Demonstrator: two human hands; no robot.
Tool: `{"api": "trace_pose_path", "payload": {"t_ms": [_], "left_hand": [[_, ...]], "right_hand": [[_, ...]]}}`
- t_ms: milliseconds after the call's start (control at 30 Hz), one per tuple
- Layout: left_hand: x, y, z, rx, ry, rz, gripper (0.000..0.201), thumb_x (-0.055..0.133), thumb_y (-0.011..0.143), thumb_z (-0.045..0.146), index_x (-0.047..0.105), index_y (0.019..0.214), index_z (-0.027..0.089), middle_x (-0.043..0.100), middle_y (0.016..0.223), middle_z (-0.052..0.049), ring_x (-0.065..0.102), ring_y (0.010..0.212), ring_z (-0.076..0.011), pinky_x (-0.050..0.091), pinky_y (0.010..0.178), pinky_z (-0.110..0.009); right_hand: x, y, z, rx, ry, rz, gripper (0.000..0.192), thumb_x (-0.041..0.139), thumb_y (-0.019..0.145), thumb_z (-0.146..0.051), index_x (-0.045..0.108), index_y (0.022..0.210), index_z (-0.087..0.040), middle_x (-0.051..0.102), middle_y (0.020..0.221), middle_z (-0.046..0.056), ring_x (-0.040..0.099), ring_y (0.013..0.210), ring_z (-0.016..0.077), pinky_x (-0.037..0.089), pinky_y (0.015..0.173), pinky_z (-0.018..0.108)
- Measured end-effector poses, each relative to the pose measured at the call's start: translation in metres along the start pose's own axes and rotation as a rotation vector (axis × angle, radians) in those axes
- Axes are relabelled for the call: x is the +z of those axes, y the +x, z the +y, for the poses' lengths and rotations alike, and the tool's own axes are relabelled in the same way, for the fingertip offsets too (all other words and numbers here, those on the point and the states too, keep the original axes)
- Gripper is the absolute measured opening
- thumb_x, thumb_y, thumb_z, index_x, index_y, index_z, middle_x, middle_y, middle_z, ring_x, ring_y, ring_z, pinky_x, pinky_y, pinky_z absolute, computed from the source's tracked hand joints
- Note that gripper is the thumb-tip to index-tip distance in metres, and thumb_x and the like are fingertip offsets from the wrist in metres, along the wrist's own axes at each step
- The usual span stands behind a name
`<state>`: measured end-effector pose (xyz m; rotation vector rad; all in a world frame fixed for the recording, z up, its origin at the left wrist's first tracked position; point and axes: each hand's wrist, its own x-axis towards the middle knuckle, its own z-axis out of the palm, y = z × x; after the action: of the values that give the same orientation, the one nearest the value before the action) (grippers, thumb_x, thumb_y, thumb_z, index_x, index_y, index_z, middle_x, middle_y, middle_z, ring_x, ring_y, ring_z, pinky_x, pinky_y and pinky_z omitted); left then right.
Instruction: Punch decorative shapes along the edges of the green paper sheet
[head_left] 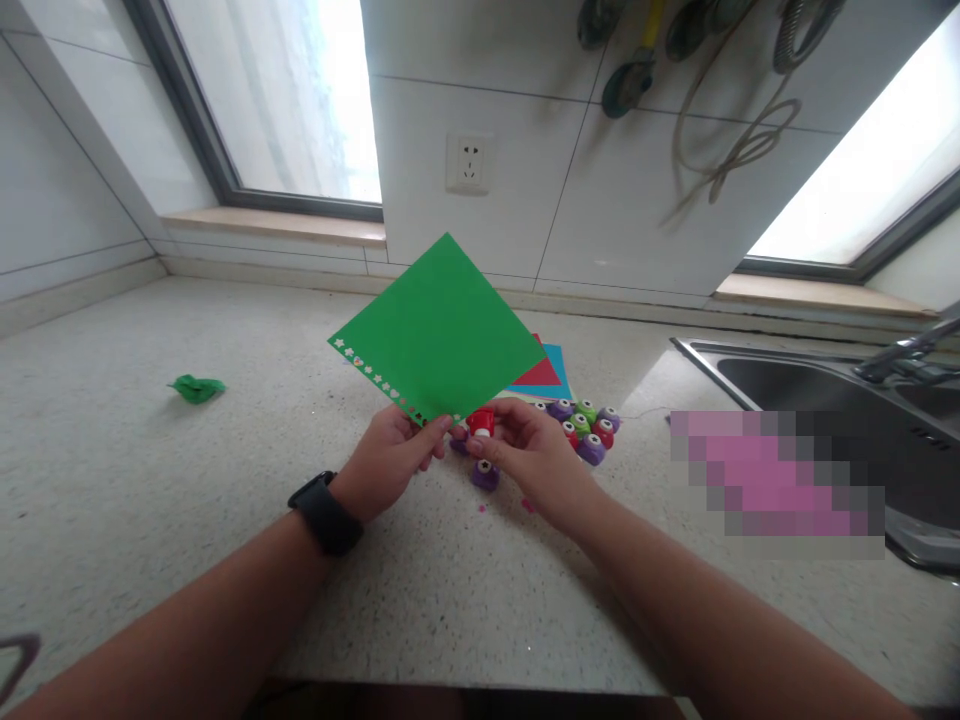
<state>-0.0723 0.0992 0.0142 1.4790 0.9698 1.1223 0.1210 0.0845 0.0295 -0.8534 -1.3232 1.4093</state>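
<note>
My left hand (390,455) pinches a sheet of green paper (446,325) near its lower corner, holding it tilted above the counter. Small punched shapes, stars and hearts among them, run along the paper's lower left edge. Between the fingers of my right hand (536,450) is a red craft punch (481,422), close to the paper's lower corner; I cannot tell whether the paper sits in its slot. Just below lies a purple craft punch (486,476). Several more craft punches (581,424), purple, green and red, stand grouped beyond my right hand.
Red paper (541,374) and blue paper (559,372) lie partly hidden behind the green sheet. Small pink cut-outs (527,505) are on the speckled counter (420,620). A crumpled green thing (197,388) lies left. At right are a sink (750,365) and a blurred-out pink patch (780,475).
</note>
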Motion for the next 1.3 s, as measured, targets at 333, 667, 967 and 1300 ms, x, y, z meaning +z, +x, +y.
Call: {"api": "trace_pose_path", "payload": {"t_ms": [333, 667, 967, 1300], "left_hand": [[0.0008, -0.0001, 0.0012, 0.0, 0.013, 0.014, 0.028, 0.065, 0.092, 0.041, 0.068, 0.083, 0.014, 0.059, 0.059, 0.001, 0.047, 0.048, -0.0087, 0.036, 0.045, -0.022], [-0.0006, -0.0021, -0.001, 0.005, 0.062, -0.008, 0.026, 0.064, 0.092, 0.039, 0.063, 0.08, 0.016, 0.059, 0.06, 0.002, 0.047, 0.049, -0.0087, 0.037, 0.047, -0.022], [-0.001, -0.0009, -0.0017, -0.047, -0.038, -0.058, 0.037, 0.058, 0.094, 0.049, 0.062, 0.079, 0.016, 0.059, 0.061, 0.0, 0.047, 0.048, -0.0098, 0.037, 0.046, -0.024], [-0.0003, -0.0002, -0.0047, -0.065, -0.02, -0.006, 0.041, 0.053, 0.096, 0.054, 0.061, 0.083, 0.016, 0.063, 0.067, -0.003, 0.052, 0.049, -0.0114, 0.04, 0.046, -0.025]], "right_hand": [[0.0006, -0.0004, -0.0002, 0.04, -0.019, -0.01, 0.045, 0.09, 0.068, -0.035, 0.069, 0.106, -0.024, 0.072, 0.092, 0.002, 0.066, 0.077, 0.0154, 0.055, 0.072, 0.032], [0.003, -0.0011, -0.0076, 0.006, -0.035, 0.0, 0.034, 0.087, 0.073, -0.04, 0.071, 0.097, -0.023, 0.07, 0.084, 0.001, 0.064, 0.074, 0.0148, 0.052, 0.068, 0.03], [-0.0007, 0.0029, -0.002, 0.059, 0.072, 0.005, 0.031, 0.087, 0.075, -0.041, 0.072, 0.096, -0.024, 0.075, 0.09, 0.003, 0.069, 0.081, 0.0175, 0.051, 0.068, 0.03], [-0.002, 0.002, -0.0047, 0.065, 0.113, 0.004, 0.027, 0.086, 0.077, -0.037, 0.073, 0.095, -0.022, 0.074, 0.094, 0.002, 0.068, 0.08, 0.0134, 0.053, 0.075, 0.03]]}}
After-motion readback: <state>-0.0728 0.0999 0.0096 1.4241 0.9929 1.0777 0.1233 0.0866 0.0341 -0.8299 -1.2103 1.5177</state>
